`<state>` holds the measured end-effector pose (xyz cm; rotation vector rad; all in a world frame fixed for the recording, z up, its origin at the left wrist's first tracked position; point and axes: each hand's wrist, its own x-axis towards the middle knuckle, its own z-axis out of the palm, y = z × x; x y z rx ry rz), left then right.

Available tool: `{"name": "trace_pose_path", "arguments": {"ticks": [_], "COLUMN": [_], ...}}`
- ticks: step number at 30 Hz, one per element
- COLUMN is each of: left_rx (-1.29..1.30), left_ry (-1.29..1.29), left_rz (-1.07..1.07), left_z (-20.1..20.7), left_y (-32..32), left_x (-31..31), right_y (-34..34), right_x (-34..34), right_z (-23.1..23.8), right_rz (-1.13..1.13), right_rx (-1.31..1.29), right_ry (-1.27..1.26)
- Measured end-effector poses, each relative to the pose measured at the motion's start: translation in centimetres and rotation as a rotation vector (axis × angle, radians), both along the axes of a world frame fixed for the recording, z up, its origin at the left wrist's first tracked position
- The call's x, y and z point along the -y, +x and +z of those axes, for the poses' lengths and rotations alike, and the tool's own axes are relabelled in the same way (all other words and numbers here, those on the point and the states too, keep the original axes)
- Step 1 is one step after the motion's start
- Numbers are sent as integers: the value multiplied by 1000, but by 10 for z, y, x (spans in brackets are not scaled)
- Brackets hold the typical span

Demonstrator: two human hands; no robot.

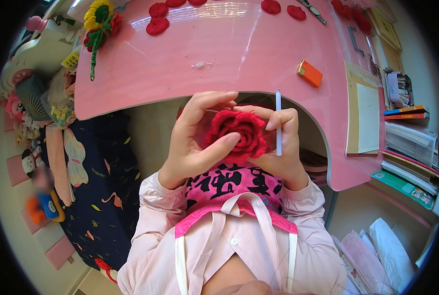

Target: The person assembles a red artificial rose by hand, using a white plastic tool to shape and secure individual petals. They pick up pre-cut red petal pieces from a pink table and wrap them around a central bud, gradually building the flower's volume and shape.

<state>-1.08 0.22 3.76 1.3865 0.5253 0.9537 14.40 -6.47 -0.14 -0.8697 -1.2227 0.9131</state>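
A red crocheted rose is held up in front of my chest, its spiral petals facing up. My left hand curls around its left side, thumb pressed on the petals near the centre. My right hand is at the rose's right side, fingers bent. Between those fingers stands a whitish translucent glue stick, roughly upright in the picture. The rose's underside is hidden by the petals and my hands.
On the pink table lie an orange lighter, several red crocheted coils and pliers. A crocheted sunflower is at far left. A clipboard and stacked books are on the right.
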Motion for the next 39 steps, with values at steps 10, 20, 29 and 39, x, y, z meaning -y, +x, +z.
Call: {"name": "trace_pose_path", "arguments": {"ticks": [10,20,29,39], "left_rx": [-104,238,105,-110], "left_ry": [113,-234,-27,165], "left_rz": [-6,-112,-74,46], "left_z": [-9,-14,-24,-5], "left_y": [-7,-15,-14,-11], "left_x": [-9,-5,-4,-13], "right_y": [9,16,9,3], "right_x": [-2,1,-3,-3], "right_z": [3,-4,-4,-3], "right_rz": [62,162,117,-53], "right_rx": [8,-276,-164,180], "right_ry": [-36,-63,44,261]}}
